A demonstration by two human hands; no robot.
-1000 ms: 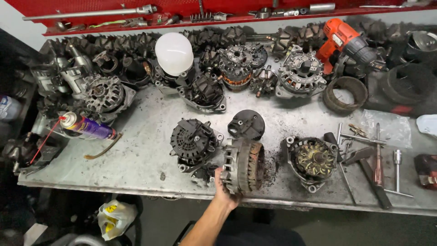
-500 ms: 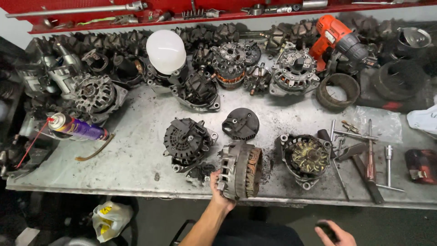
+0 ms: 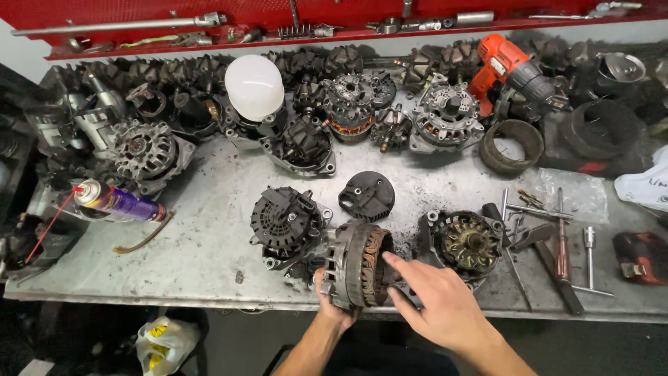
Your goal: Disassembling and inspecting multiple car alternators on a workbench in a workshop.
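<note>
I am holding the alternator housing [image 3: 356, 266] on edge at the desk's [image 3: 202, 244] near rim, my left hand [image 3: 332, 306] gripping it from below. My right hand [image 3: 440, 301], open with forefinger extended, is touching its right face; the housing's axis is running left-right. Beyond it, a black cover [image 3: 367, 196] is lying.

Alternator stator housing [image 3: 358, 264] stood on edge at front of metal workbench [image 3: 209, 237], gripped from below by left hand [image 3: 334, 306], right hand [image 3: 438, 299] laid against its copper windings, black alternator [image 3: 287, 221] just beside, spray can [image 3: 115, 202] positioned well apart at left.
</note>
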